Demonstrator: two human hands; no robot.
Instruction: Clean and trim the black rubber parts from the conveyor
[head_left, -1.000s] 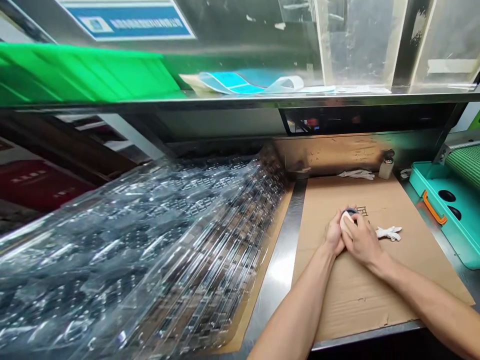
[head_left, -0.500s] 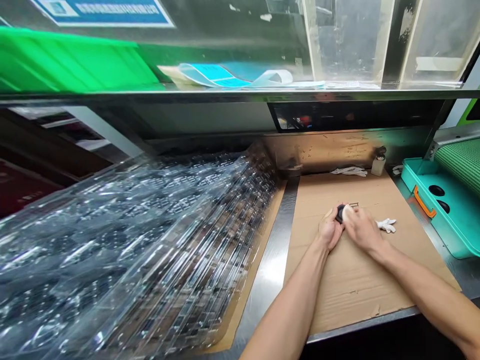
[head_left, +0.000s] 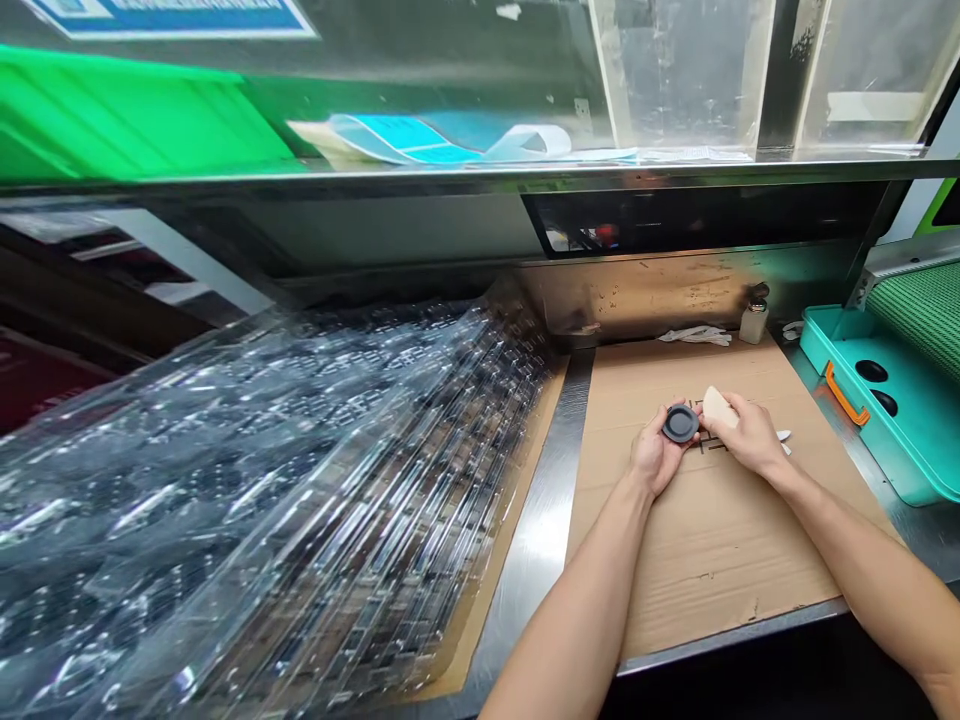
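Between the fingers of my left hand (head_left: 654, 455) is a round dark grey disc-shaped part (head_left: 680, 424), its ringed face turned up. My right hand (head_left: 750, 437) pinches a cream-white pad (head_left: 718, 406), just right of the disc and apart from its face. Both hands are over a cardboard sheet (head_left: 675, 560) with printed marks. Behind the right hand, a white glove (head_left: 784, 437) lies mostly hidden on the cardboard.
Stacked clear plastic trays (head_left: 322, 500) fill the left side. On the right is a teal bin (head_left: 915, 440) with black round parts (head_left: 871, 371). A small bottle (head_left: 754, 318) and white gloves (head_left: 696, 335) stand at the back. A metal shelf (head_left: 465, 178) crosses overhead.
The pad has come off the disc's face as my right hand moved right. The disc now shows its whole face, tilted up toward me. The view has shifted slightly.
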